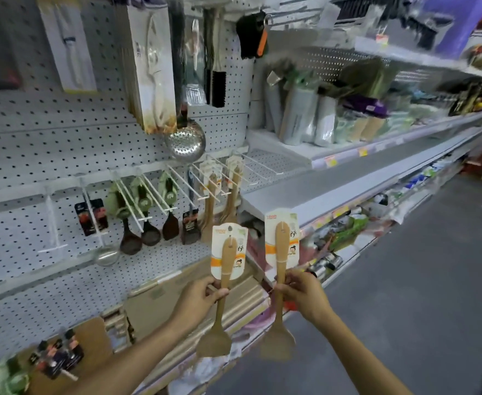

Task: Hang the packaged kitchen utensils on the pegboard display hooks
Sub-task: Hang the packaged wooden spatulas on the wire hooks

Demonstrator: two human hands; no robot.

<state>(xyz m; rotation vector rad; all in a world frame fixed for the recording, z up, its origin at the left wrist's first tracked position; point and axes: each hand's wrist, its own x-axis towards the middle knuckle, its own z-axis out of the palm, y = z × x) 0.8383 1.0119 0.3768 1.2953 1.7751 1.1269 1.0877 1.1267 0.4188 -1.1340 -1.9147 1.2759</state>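
On the right, grey shelves point(348, 178) run away down the aisle, carrying upright grey and white packets point(299, 118) and, lower down, a blurred jumble of coloured goods point(345, 226), possibly bagged items. Yellow price tags point(331, 161) sit on the shelf edges. Flat brown cardboard boxes point(160, 306) lie on the lowest shelf. The floor point(419, 280) is plain grey.

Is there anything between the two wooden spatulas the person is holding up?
No. In the head view, the left spatula and right spatula hang apart with nothing held between them; only shelf goods show behind.
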